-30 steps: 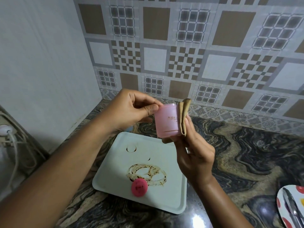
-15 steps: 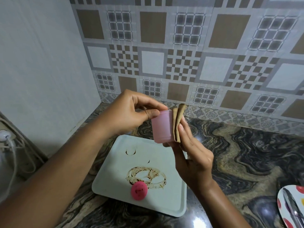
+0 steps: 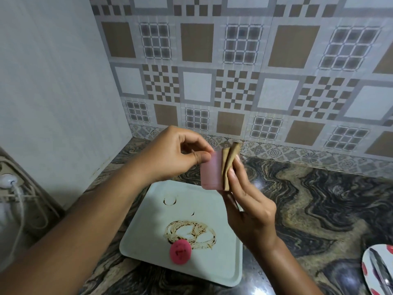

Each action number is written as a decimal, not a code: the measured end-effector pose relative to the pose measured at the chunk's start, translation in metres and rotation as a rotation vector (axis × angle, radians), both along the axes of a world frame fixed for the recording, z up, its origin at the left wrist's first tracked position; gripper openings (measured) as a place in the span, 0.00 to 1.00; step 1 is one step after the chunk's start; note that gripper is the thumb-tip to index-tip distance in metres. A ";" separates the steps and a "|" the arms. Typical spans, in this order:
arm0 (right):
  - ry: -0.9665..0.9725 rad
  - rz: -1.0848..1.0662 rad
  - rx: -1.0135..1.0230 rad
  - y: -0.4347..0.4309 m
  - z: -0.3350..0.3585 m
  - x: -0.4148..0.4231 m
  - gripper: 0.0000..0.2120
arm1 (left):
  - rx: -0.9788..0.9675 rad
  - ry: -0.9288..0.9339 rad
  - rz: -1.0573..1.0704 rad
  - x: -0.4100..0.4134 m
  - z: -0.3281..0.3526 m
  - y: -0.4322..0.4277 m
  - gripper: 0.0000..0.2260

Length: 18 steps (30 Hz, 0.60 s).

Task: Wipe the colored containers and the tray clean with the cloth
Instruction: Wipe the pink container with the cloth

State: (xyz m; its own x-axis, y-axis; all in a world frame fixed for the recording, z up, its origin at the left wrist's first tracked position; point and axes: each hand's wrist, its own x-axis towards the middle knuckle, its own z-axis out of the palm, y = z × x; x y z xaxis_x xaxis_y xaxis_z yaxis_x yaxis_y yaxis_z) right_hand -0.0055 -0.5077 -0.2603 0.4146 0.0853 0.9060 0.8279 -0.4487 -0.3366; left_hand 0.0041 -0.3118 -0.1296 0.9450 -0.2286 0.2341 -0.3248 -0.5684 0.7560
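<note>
My left hand (image 3: pixel 174 154) holds a small pink container (image 3: pixel 211 171) by its top end, thumb and fingers curled round it, above the far edge of the pale tray (image 3: pixel 148 235). My right hand (image 3: pixel 248 207) presses a folded tan cloth (image 3: pixel 228 165) against the container's right side, pinching the cloth between fingers and thumb. The tray lies on the marbled counter and carries brown smeared stains (image 3: pixel 191 233) and a faint brown ring (image 3: pixel 169 201). A round pink lid (image 3: pixel 180 251) sits on the tray near its front edge.
A patterned tile wall (image 3: pixel 234 81) rises right behind the counter, and a plain wall (image 3: pixel 53 92) closes off the left. A white plug with cables (image 3: pixel 9 182) sits at the far left. A red-spotted plate with metal tongs (image 3: pixel 378 271) lies at the lower right.
The pink container has turned in my hands, and the cloth now covers more of its right side. Both hands stayed above the tray's far edge.
</note>
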 end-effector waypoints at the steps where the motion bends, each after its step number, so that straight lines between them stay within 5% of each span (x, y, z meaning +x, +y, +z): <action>1: -0.005 -0.011 -0.003 0.000 -0.002 -0.001 0.19 | 0.000 -0.034 0.002 -0.002 0.000 -0.004 0.06; 12: 0.043 0.015 0.114 -0.003 0.004 -0.005 0.20 | -0.287 0.145 -0.041 -0.003 -0.007 -0.002 0.06; 18: -0.009 -0.033 0.013 -0.001 0.003 -0.009 0.22 | 0.005 -0.143 0.081 -0.017 -0.002 -0.020 0.05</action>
